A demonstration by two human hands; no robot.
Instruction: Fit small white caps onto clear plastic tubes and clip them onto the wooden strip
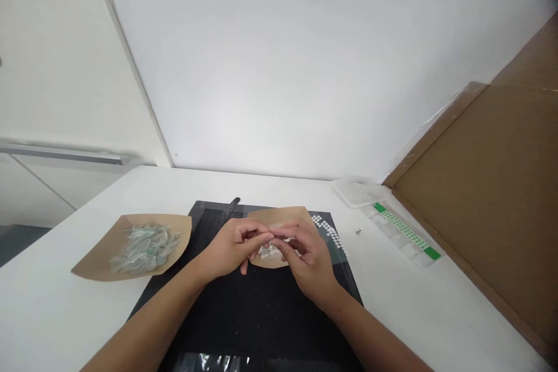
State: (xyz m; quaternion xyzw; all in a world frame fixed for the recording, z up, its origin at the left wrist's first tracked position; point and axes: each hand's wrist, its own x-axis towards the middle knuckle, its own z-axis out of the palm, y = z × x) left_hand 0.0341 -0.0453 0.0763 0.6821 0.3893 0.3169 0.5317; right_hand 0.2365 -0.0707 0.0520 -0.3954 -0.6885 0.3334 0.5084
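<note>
My left hand [238, 247] and my right hand [307, 256] meet fingertip to fingertip over the middle of a black mat [257, 314]. Both are closed in a pinch, and what lies between the fingers is too small and covered to name. Right under them is a brown paper tray [279, 213] with small white pieces [270, 251] in it, partly hidden by the hands. Beyond my right hand, rows of white round dots [329, 229] lie on the mat's right side.
On the left, another brown paper tray [96, 256] holds a heap of clear and greenish plastic pieces [148, 247]. A dark slim tool [231, 208] lies at the mat's back edge. To the right are tiny metallic bits [358, 232], a green-striped clear packet [405, 229] and cardboard [488, 197].
</note>
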